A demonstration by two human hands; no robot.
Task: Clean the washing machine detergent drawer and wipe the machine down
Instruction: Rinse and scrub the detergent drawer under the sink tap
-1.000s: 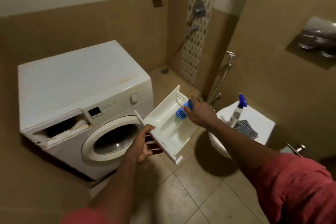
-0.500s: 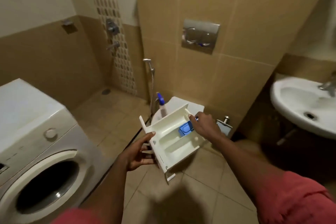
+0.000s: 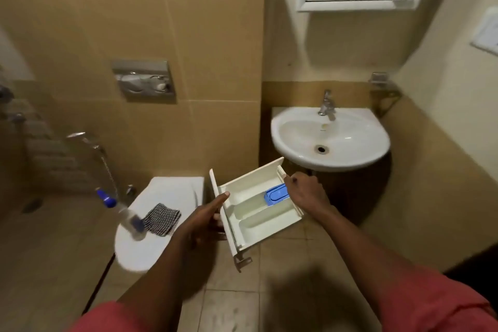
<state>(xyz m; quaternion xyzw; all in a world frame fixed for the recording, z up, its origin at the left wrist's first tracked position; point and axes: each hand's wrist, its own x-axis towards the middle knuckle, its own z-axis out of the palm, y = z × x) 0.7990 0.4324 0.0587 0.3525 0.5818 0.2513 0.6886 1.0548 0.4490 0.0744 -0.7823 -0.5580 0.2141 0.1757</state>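
Detergent drawer (image 3: 258,213) between both hands

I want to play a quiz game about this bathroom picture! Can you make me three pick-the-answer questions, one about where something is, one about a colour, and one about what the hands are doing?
1. Where does the checked cloth lie?
A. in the sink
B. on the closed toilet lid
C. on the floor

2. What colour is the small insert inside the detergent drawer?
A. blue
B. red
C. green

3. How is the drawer held?
A. by one hand
B. it rests in the sink
C. by both hands, in the air

Answers:
1 B: the cloth sits on the white lid beside the spray bottle.
2 A: the insert is bright blue.
3 C: the left hand and right hand grip opposite ends, short of the sink.
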